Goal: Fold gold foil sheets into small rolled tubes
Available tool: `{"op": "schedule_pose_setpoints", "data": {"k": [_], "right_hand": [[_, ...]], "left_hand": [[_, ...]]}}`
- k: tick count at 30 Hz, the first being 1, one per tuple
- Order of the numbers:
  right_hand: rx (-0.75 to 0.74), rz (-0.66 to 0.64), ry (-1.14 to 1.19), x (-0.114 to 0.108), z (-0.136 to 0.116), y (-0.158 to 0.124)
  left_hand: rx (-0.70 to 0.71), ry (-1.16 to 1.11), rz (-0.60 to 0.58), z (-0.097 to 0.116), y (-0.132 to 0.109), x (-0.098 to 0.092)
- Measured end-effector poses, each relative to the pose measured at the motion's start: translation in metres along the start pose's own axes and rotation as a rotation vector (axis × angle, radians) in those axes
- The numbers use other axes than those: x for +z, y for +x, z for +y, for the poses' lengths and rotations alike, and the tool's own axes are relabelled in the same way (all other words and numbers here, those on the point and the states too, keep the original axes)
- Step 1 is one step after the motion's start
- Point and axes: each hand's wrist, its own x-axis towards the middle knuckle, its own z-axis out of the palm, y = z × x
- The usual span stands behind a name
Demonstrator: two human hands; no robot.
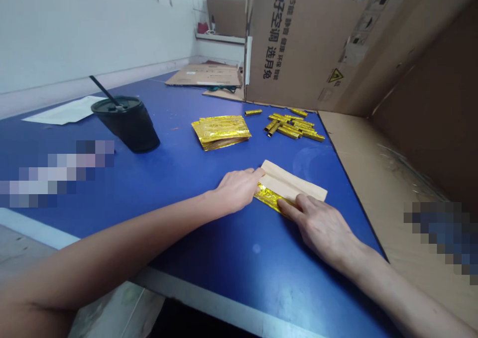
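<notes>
A sheet of gold foil paper (295, 182) lies on the blue table, its tan back facing up. Along the near edge a strip is folded over, showing shiny gold. My left hand (239, 191) pinches the left end of this fold, fingertips close together. On the right, my right hand (323, 223) presses the gold strip with its index finger while the other fingers bend over the paper; its thumb is hidden. Beyond my hands lies a stack of gold foil paper sheets (223, 131). Several small rolled gold foil pieces (295, 126) are heaped farther right.
A dark cup with a straw (129, 124) stands at the left, with a white paper (61, 110) behind it. A large cardboard box (298, 44) rises at the back, and cardboard (358, 169) runs along the table's right edge. Flat cardboard (205, 75) lies at the far end.
</notes>
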Motion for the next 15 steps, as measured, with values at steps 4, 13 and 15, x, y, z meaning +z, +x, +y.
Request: {"op": "schedule_pose_setpoints", "data": {"k": [4, 13, 15], "right_hand": [[-0.046, -0.007, 0.032, 0.002, -0.005, 0.0], [-0.036, -0.07, 0.016, 0.003, -0.01, 0.002], [-0.035, -0.081, 0.039, 0.001, -0.01, 0.003]], "left_hand": [[0.101, 0.054, -0.018, -0.007, 0.009, -0.003], [0.244, 0.096, 0.282, 0.019, -0.022, -0.005], [0.315, 0.012, 0.173, 0.026, -0.035, 0.001]]}}
